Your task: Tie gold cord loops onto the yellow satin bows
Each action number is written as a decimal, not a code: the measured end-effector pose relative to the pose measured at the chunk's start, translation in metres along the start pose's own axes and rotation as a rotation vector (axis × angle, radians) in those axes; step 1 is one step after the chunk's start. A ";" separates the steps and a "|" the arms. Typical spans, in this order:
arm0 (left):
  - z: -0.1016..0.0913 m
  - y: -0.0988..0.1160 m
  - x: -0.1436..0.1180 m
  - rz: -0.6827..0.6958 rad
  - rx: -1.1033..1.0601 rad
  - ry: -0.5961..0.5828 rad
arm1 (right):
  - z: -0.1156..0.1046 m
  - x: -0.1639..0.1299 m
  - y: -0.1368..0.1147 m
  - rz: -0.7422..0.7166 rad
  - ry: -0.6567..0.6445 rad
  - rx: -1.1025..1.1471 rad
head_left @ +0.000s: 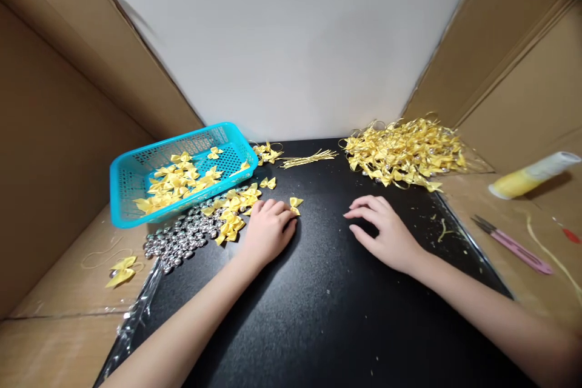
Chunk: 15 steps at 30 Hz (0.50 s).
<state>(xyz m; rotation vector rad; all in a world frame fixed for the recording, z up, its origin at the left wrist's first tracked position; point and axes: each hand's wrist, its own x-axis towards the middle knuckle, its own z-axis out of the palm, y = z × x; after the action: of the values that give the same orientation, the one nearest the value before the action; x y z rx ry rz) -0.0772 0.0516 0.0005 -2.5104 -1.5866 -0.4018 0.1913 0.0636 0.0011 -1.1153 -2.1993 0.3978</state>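
Observation:
My left hand point(268, 229) rests on the black mat point(318, 315), fingers curled, its fingertips pinching a small yellow ribbon bow point(295, 204). My right hand point(384, 231) lies flat on the mat to the right, fingers spread, holding nothing. Loose yellow bows point(234, 209) and a heap of small silver beads point(182, 239) lie just left of my left hand. A tilted blue plastic basket point(131, 179) behind them holds more yellow bows point(177, 182).
A large pile of finished yellow bows point(404, 151) sits at the back right. Gold wire ties point(309, 159) lie at the back centre. A glue tube point(531, 176) and pink-handled tool point(513, 245) lie on cardboard to the right. Cardboard walls enclose both sides.

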 end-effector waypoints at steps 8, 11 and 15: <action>-0.004 0.051 -0.034 0.365 -0.356 -0.040 | 0.019 0.034 -0.016 -0.067 -0.137 0.078; -0.008 0.039 -0.038 0.269 -0.326 0.016 | 0.021 0.017 -0.025 -0.130 -0.198 0.063; -0.010 0.024 -0.040 0.184 -0.284 0.108 | 0.003 -0.014 -0.028 -0.162 -0.161 0.040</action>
<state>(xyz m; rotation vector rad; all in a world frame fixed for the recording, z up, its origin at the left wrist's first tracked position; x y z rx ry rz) -0.0738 0.0041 -0.0014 -2.7561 -1.3257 -0.7704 0.1785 0.0353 0.0083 -0.9036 -2.3913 0.4729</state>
